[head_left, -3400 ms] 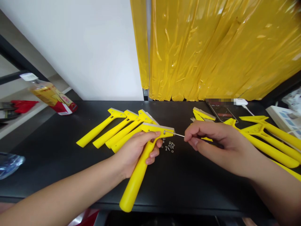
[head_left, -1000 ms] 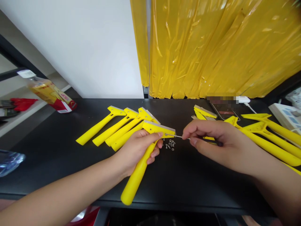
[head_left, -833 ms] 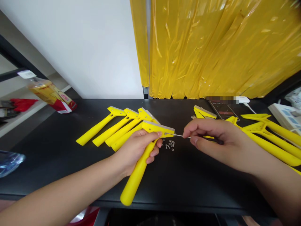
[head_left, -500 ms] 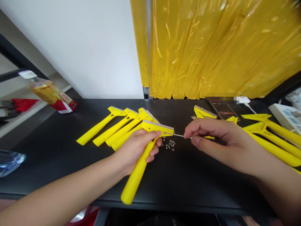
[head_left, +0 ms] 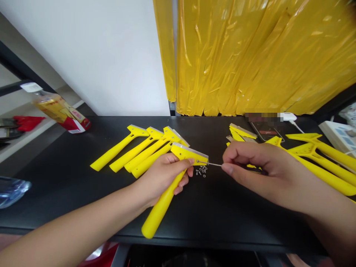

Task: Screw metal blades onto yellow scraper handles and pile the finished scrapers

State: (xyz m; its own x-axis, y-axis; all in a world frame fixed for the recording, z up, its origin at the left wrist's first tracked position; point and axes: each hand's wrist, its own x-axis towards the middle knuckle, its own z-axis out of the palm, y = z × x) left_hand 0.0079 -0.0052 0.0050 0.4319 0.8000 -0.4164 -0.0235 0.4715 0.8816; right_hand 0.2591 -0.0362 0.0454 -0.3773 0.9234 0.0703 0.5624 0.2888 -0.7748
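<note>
Closed round the neck of a yellow scraper [head_left: 164, 202] is my left hand [head_left: 164, 176], thumb on the head near a screw. The scraper is tilted, its handle toward me and its metal-edged head away. My right hand [head_left: 256, 167] grips a screwdriver [head_left: 213, 164]; the thin shaft runs leftward to the screw on the scraper head. Its dark handle is mostly hidden in the fingers. Small screws and nuts [head_left: 202, 170] lie loose on the black table [head_left: 211, 222] just beyond the scraper. Several other yellow scrapers [head_left: 133, 150] with metal edges lie in a row left of my hand.
Yellow scraper handles [head_left: 328, 159] and small yellow head pieces [head_left: 241, 131] lie on the right. Behind them are a phone [head_left: 264, 129] and a white power strip [head_left: 340, 137]. A drink bottle [head_left: 62, 111] stands back left; a clear bottle [head_left: 12, 191] lies at the left edge.
The held scraper's head has shifted slightly right and turned a little. My right hand has moved slightly right, with the screwdriver still against the screw.
</note>
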